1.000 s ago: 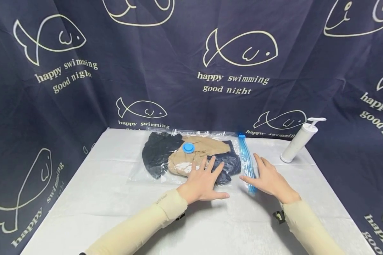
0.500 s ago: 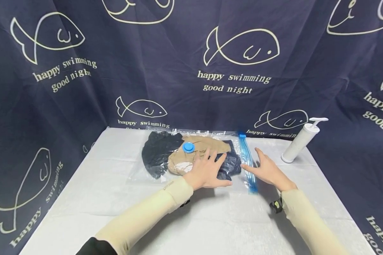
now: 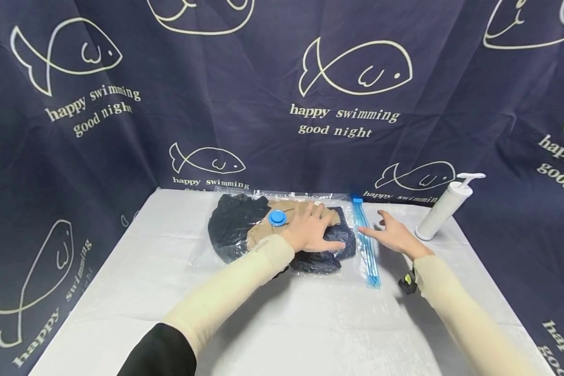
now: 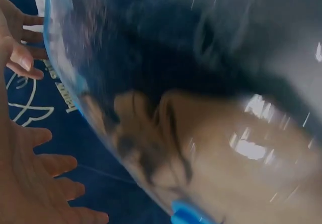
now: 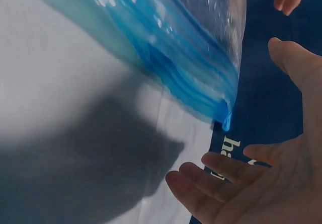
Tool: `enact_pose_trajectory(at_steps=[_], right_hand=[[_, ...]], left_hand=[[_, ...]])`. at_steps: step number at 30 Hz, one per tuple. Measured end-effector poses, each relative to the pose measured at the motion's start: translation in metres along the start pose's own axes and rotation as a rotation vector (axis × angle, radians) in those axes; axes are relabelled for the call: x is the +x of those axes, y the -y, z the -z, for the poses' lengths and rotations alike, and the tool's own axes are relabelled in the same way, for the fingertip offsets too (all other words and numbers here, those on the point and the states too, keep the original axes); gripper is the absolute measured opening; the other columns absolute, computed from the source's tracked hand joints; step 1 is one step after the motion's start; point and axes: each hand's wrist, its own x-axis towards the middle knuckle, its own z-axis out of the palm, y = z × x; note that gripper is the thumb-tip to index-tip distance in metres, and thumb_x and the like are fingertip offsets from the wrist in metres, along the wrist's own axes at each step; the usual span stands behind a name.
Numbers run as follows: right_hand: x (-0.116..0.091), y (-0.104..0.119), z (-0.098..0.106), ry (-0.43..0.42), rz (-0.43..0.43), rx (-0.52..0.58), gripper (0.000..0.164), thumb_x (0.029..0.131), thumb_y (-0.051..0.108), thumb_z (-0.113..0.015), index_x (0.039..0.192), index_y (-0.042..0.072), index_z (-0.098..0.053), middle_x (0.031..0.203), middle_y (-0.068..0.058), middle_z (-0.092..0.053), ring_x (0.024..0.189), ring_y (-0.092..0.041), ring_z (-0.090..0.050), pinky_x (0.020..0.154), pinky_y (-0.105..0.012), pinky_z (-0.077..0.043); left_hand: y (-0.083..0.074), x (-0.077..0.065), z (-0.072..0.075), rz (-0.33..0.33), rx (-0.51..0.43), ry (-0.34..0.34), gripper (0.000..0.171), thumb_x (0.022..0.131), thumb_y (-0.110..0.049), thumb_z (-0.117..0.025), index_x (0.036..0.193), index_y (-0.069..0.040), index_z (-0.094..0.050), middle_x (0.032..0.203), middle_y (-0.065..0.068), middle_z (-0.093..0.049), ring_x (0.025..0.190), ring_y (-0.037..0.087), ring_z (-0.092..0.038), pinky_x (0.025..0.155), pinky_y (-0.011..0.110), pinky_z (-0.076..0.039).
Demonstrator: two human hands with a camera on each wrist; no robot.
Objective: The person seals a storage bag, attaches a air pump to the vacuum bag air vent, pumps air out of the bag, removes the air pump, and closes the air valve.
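Note:
A clear plastic vacuum storage bag (image 3: 202, 256) lies flat at the back of the table, with black, tan and dark navy clothes inside. Its round blue valve (image 3: 277, 218) faces up over the tan garment (image 4: 216, 158). Along its right end runs the blue zip seal (image 3: 367, 245), with a small blue slider (image 3: 357, 200) at the far corner. My left hand (image 3: 312, 230), fingers spread, is over the right part of the bag, above the tan and navy clothes. Beside the seal, my right hand (image 3: 395, 236) hovers with relaxed fingers, thumb toward the seal, holding nothing.
A white hand pump (image 3: 444, 211) with a T-shaped handle stands at the back right of the table, beyond my right hand. The white-covered table (image 3: 338, 329) ends at dark blue fish-print cloth (image 3: 272, 104) hanging behind and at both sides.
My left hand has moved away from me and slightly right across the bag. My right hand has shifted a little farther back along the seal. The bag and pump stay in place.

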Motion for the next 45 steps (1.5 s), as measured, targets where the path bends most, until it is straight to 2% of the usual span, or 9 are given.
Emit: enact_pose_trajectory(at_steps=[9,16,20,23,27,33,35,40,45], right_hand=[[0.028,-0.003,0.013,0.091,-0.016,0.069,0.104,0.098,0.065,-0.054,0.159,-0.010,-0.016,0.151,-0.040,-0.041,0.140,-0.053,-0.043,0.116,-0.063,-0.037],[0.048,-0.004,0.016,0.135,-0.062,0.152,0.100,0.100,0.060,-0.054,0.159,-0.011,-0.016,0.156,-0.040,-0.033,0.142,-0.051,-0.041,0.116,-0.059,-0.039],[0.058,-0.007,0.014,0.129,-0.089,0.244,0.099,0.100,0.059,-0.055,0.159,-0.011,-0.017,0.153,-0.038,-0.039,0.132,-0.046,-0.054,0.112,-0.054,-0.046],[0.066,-0.009,0.011,0.131,-0.113,0.331,0.098,0.100,0.056,-0.058,0.159,-0.010,-0.017,0.150,-0.034,-0.044,0.120,-0.038,-0.061,0.099,-0.043,-0.056],[0.073,-0.010,0.008,0.140,-0.142,0.430,0.091,0.101,0.050,-0.059,0.159,-0.008,-0.020,0.148,-0.028,-0.048,0.115,-0.028,-0.063,0.084,-0.032,-0.059],[0.076,-0.006,0.001,0.120,-0.149,0.484,0.072,0.104,0.034,-0.058,0.156,-0.008,-0.029,0.119,-0.012,-0.055,0.083,-0.013,-0.055,0.070,-0.028,-0.053],[0.076,-0.005,-0.001,0.104,-0.159,0.497,0.069,0.103,0.028,-0.059,0.155,-0.007,-0.032,0.125,-0.014,-0.054,0.084,-0.015,-0.053,0.070,-0.027,-0.052],[0.073,-0.004,-0.001,0.091,-0.164,0.529,0.070,0.102,0.024,-0.062,0.158,-0.003,-0.029,0.151,-0.022,-0.043,0.108,-0.023,-0.055,0.078,-0.027,-0.052],[0.068,0.000,-0.001,0.066,-0.113,0.598,0.073,0.099,0.012,-0.066,0.158,-0.002,-0.026,0.120,-0.009,-0.052,0.090,-0.010,-0.055,0.074,-0.026,-0.052]], left_hand=[[0.016,0.024,0.022,-0.002,-0.101,0.069,0.102,0.087,-0.090,-0.036,0.166,-0.028,-0.018,0.171,0.010,-0.024,0.157,0.039,-0.021,0.121,0.065,-0.029],[0.020,0.039,0.027,-0.020,-0.154,0.122,0.101,0.090,-0.085,-0.040,0.166,-0.023,-0.016,0.171,0.013,-0.023,0.155,0.038,-0.027,0.125,0.053,-0.030],[0.017,0.047,0.025,0.010,-0.153,0.124,0.098,0.090,-0.083,-0.042,0.166,-0.025,-0.019,0.170,0.011,-0.025,0.155,0.033,-0.030,0.124,0.052,-0.031],[0.015,0.052,0.024,0.026,-0.148,0.120,0.096,0.091,-0.082,-0.043,0.166,-0.026,-0.021,0.170,0.008,-0.027,0.155,0.029,-0.032,0.123,0.053,-0.033],[0.011,0.055,0.025,0.024,-0.126,0.117,0.096,0.090,-0.083,-0.042,0.165,-0.026,-0.023,0.170,0.007,-0.029,0.154,0.028,-0.033,0.123,0.052,-0.034],[0.007,0.056,0.024,0.023,-0.104,0.111,0.096,0.090,-0.084,-0.041,0.165,-0.025,-0.024,0.168,0.008,-0.032,0.153,0.028,-0.035,0.122,0.051,-0.035],[0.006,0.057,0.022,0.025,-0.101,0.111,0.096,0.090,-0.084,-0.041,0.165,-0.026,-0.024,0.168,0.007,-0.032,0.153,0.029,-0.035,0.122,0.052,-0.035],[0.004,0.059,0.022,0.020,-0.099,0.107,0.095,0.091,-0.083,-0.043,0.164,-0.026,-0.024,0.167,0.006,-0.033,0.153,0.027,-0.035,0.122,0.050,-0.036],[0.002,0.060,0.024,0.025,-0.090,0.100,0.094,0.091,-0.082,-0.045,0.164,-0.026,-0.025,0.167,0.005,-0.035,0.152,0.028,-0.037,0.121,0.049,-0.037]])
